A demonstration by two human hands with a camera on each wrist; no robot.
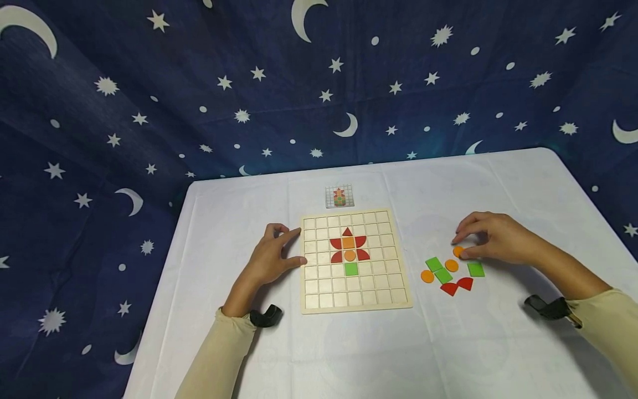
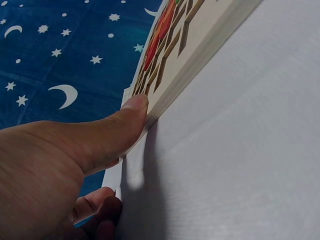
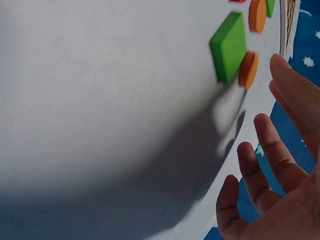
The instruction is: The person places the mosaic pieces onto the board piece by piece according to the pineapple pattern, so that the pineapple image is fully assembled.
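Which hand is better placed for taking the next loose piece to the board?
The right hand seems better placed: it is close to a loose orange disc. The left hand touches the left edge of the board, which lies between it and the loose pieces.

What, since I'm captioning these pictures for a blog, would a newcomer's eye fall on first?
Probably the dark blue cloth behind the table, covered in white moons and stars. Next, near the middle of the head view, the red, orange and green pattern on the board, whose left edge the left hand touches. Then the loose discs, squares and wedges right of the board, near the right hand.
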